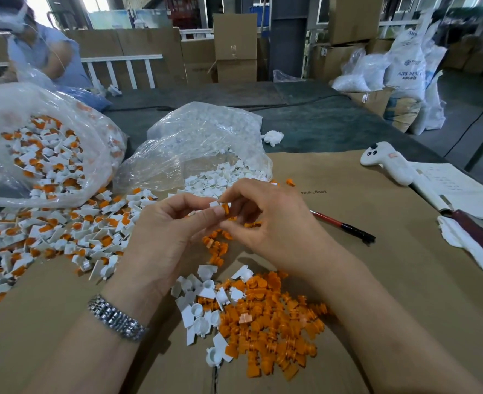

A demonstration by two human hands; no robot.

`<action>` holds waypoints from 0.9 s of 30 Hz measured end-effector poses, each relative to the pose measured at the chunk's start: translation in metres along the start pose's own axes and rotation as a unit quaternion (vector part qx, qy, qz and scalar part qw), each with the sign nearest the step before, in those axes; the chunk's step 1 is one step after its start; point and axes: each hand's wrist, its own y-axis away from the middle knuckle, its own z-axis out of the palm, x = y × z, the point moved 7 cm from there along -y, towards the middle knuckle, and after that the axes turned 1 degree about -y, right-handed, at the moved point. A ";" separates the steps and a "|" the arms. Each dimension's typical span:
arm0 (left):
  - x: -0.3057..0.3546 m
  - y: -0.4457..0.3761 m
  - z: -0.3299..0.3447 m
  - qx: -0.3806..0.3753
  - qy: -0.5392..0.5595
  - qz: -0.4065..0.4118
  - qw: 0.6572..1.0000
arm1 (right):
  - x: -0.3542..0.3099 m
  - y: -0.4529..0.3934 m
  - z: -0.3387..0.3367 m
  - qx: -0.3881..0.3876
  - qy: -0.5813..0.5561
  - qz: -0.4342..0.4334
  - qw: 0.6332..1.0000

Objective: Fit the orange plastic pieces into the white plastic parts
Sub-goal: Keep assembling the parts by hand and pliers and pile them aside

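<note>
My left hand (163,237) pinches a small white plastic part (214,204) between thumb and fingers above the cardboard. My right hand (266,220) pinches an orange plastic piece (225,208) and holds it against the white part. Below my hands lies a heap of loose orange pieces (277,322), with a few loose white parts (203,308) at its left edge. More orange pieces (216,248) lie just under my hands. To the left spreads a pile of white parts with orange pieces fitted in them (64,231).
An open clear bag of white parts (206,155) sits behind my hands. A second clear bag of fitted parts (44,149) lies far left. A red pen (342,224), a white controller (385,162), a notebook (459,191) and a white cloth (467,245) are on the right. Another person works at back left.
</note>
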 end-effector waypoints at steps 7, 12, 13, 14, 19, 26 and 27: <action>-0.002 -0.001 0.005 -0.041 0.064 -0.028 0.997 | 0.016 0.001 -0.007 0.034 -0.105 0.084 0.990; 0.000 -0.002 0.004 -0.031 0.107 -0.027 0.993 | 0.021 0.002 -0.015 0.066 -0.193 0.121 0.971; 0.001 -0.003 0.003 -0.034 0.114 -0.028 0.993 | 0.022 0.002 -0.019 0.081 -0.211 0.126 0.966; 0.001 -0.003 0.003 -0.038 0.120 -0.029 0.992 | 0.024 0.003 -0.023 0.093 -0.223 0.130 0.962; 0.000 -0.003 0.004 -0.058 0.137 -0.039 0.988 | 0.019 0.003 -0.022 0.079 -0.238 0.118 0.961; 0.001 -0.003 0.004 -0.053 0.111 -0.010 0.992 | 0.009 0.004 -0.013 0.068 -0.166 0.078 0.981; 0.001 -0.003 0.004 -0.054 0.109 -0.004 0.993 | 0.008 0.004 -0.013 0.075 -0.146 0.071 0.984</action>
